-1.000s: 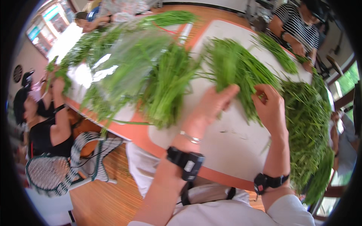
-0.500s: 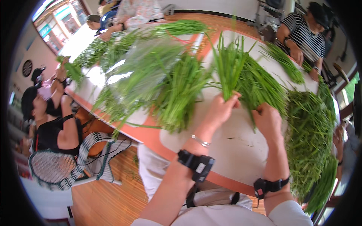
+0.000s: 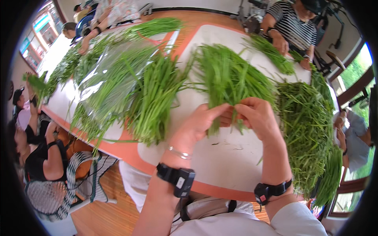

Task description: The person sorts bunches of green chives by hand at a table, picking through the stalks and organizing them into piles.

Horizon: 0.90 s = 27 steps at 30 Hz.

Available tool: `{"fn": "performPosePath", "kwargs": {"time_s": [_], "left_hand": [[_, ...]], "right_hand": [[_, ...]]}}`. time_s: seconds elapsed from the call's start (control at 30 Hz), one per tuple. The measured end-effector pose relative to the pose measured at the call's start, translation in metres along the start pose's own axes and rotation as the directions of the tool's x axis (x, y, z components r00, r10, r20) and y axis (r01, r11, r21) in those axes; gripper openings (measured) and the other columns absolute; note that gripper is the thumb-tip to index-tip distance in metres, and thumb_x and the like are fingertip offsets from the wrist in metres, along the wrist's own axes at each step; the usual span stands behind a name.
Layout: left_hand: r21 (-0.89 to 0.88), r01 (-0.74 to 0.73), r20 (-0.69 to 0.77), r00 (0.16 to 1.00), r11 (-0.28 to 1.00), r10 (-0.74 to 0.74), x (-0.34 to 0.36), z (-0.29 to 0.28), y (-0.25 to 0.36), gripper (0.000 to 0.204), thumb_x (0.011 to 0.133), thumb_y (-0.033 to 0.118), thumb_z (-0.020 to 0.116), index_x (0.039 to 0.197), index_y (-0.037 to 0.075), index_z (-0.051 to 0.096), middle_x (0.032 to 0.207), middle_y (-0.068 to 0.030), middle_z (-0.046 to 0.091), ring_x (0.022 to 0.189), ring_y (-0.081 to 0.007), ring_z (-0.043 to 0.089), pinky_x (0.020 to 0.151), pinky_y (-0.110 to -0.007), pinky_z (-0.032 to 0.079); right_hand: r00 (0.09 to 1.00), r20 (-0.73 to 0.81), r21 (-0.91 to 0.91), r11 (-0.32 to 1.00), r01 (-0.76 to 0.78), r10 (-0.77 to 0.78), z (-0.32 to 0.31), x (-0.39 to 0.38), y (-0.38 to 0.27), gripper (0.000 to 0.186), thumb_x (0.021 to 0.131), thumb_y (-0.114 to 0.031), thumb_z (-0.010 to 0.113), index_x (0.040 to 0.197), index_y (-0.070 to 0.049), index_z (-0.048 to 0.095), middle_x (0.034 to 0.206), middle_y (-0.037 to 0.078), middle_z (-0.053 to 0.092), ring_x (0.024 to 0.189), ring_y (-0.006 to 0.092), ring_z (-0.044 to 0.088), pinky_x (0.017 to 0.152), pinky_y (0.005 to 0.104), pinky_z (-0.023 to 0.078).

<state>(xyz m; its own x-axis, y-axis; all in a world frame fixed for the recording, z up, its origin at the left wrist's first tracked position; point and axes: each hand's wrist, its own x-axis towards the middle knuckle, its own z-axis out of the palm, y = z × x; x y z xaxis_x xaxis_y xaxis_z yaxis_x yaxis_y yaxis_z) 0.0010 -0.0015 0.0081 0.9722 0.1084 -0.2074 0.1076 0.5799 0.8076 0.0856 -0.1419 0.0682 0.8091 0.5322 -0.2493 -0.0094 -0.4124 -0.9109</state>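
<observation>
My left hand [image 3: 202, 120] is closed around the lower ends of a small bunch of chives, long flat green leaves. Thumb and fingers of my right hand [image 3: 256, 118] pinch at the same stalk ends, right beside the left fingertips. The held leaves merge with a larger pile of chives [image 3: 232, 74] lying just beyond my hands, so I cannot tell exactly where the bunch stops. Each of my wrists wears a black strapped device. Bits of trimmings lie on the white table [image 3: 212, 165] below my hands.
Left of my hands lies another chive heap [image 3: 151, 106], with a clear plastic sheet [image 3: 114, 74] over the greens beside it. A tangled mound of greens [image 3: 303, 126] fills the right side. Co-workers sit around the table; a striped-shirted person's hand [image 3: 280, 44] touches chives across from me.
The bunch in my left hand has come down from upright toward the pile. My right hand has moved over to meet the left at the stalk ends. The whole view has shifted right.
</observation>
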Motion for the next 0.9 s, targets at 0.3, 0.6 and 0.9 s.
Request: {"fn": "performPosePath", "kwargs": {"time_s": [0.3,0.6,0.9], "left_hand": [[0.114,0.038,-0.002,0.999,0.993,-0.038,-0.006,-0.004,-0.005,0.021,0.085,0.020,0.061,0.089,-0.001,0.060,0.066,-0.0030,0.053,0.053,-0.0123,0.048,0.057,-0.029,0.043],[-0.372,-0.442,0.108,0.853,0.816,0.511,-0.008,-0.015,0.017,0.024,0.091,0.031,0.054,0.080,0.010,0.051,0.060,0.0055,0.037,0.047,-0.0078,0.035,0.051,-0.026,0.034],[0.000,0.021,-0.130,0.991,1.000,-0.021,-0.002,-0.012,0.001,0.027,0.089,0.029,0.057,0.089,0.002,0.059,0.065,-0.0015,0.049,0.053,-0.0152,0.049,0.056,-0.032,0.045]], "right_hand": [[0.999,-0.003,-0.090,0.995,0.039,-0.040,0.010,-0.012,-0.001,0.022,0.080,-0.013,0.062,0.092,0.006,0.064,0.070,0.004,0.061,0.057,0.0081,0.050,0.050,0.0215,0.037],[0.969,-0.037,-0.662,0.732,0.159,-0.244,0.001,-0.001,0.025,0.029,0.076,-0.027,0.067,0.087,0.000,0.066,0.067,0.013,0.064,0.059,0.0212,0.060,0.059,0.0329,0.047],[0.988,-0.009,-0.403,0.905,0.136,-0.152,-0.005,-0.005,0.009,0.021,0.076,-0.019,0.065,0.084,0.001,0.062,0.063,0.009,0.061,0.049,0.0138,0.053,0.047,0.0273,0.044]]}}
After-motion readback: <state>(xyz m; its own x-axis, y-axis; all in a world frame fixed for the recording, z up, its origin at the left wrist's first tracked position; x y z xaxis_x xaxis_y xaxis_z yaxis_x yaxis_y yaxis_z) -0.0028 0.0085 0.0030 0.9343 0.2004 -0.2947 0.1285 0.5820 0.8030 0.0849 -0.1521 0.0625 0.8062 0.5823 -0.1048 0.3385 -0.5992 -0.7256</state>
